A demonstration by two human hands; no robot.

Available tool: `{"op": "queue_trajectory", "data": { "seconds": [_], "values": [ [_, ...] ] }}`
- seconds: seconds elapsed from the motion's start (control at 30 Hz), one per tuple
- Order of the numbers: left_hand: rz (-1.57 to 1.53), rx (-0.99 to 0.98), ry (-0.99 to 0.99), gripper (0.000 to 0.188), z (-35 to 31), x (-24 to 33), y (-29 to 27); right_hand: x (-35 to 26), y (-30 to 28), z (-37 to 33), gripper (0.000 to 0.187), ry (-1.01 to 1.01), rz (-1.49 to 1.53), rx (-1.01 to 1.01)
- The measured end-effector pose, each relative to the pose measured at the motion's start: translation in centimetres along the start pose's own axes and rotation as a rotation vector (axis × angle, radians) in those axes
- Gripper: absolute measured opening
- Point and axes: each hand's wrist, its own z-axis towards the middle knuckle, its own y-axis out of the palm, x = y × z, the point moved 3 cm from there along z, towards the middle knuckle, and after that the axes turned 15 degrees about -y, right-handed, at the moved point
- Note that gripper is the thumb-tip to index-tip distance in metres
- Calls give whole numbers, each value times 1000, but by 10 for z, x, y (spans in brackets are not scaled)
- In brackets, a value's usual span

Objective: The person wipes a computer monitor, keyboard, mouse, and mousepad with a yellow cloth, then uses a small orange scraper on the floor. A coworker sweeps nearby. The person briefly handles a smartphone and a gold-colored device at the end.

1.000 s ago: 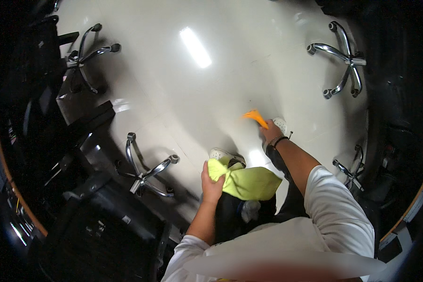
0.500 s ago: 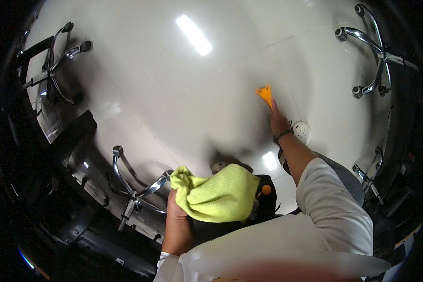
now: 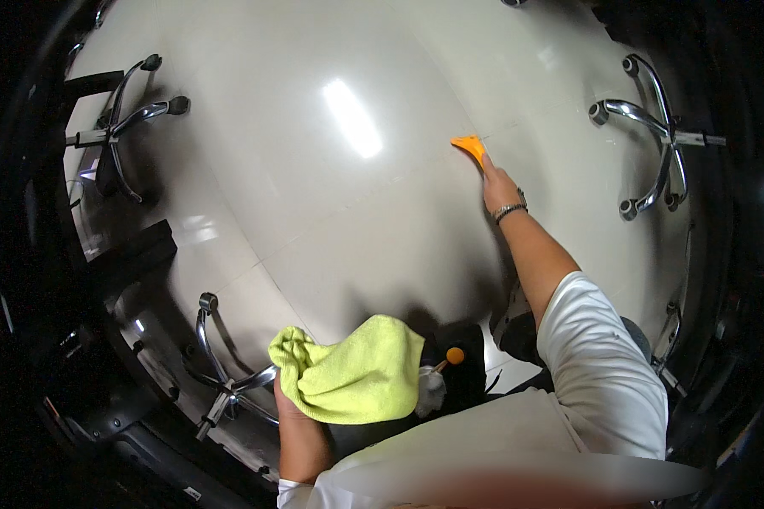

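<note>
In my right hand [image 3: 500, 188] I grip the narrow end of an orange scraper [image 3: 469, 147]. My arm reaches far forward over the floor, and the scraper's wide end points left. Whether its edge touches the floor I cannot tell. My left hand [image 3: 286, 399], low and close to my body, holds a bunched yellow-green cloth [image 3: 352, 373]. Most of that hand's fingers are hidden by the cloth. Just right of the cloth, a round orange knob [image 3: 455, 355] shows against something black near my lap.
Glossy pale floor tiles [image 3: 339, 246] spread ahead, with a lamp's bright reflection. Chrome chair bases on casters stand at the left [image 3: 113, 131], lower left [image 3: 229, 388] and right [image 3: 669, 136]. Dark furniture [image 3: 136, 259] lines the left side.
My right hand has moved slightly forward, and the scraper has tilted so its wide end faces more to the left. The cloth and my left hand have shifted left in view.
</note>
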Motion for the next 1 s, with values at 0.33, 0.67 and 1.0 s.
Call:
{"op": "queue_trajectory", "data": {
  "seconds": [0.33, 0.67, 1.0],
  "values": [
    [-100, 103, 57, 36, -26, -9, -21, -14, -23, 11, 55, 108, -70, -348],
    [-136, 37, 23, 35, -33, -16, -27, -93, -36, 106, 45, -240, 34, 52],
    [-276, 243, 57, 41, -49, -38, -35, -124, -8, 183, 45, -135, -147, -231]
  ]
}}
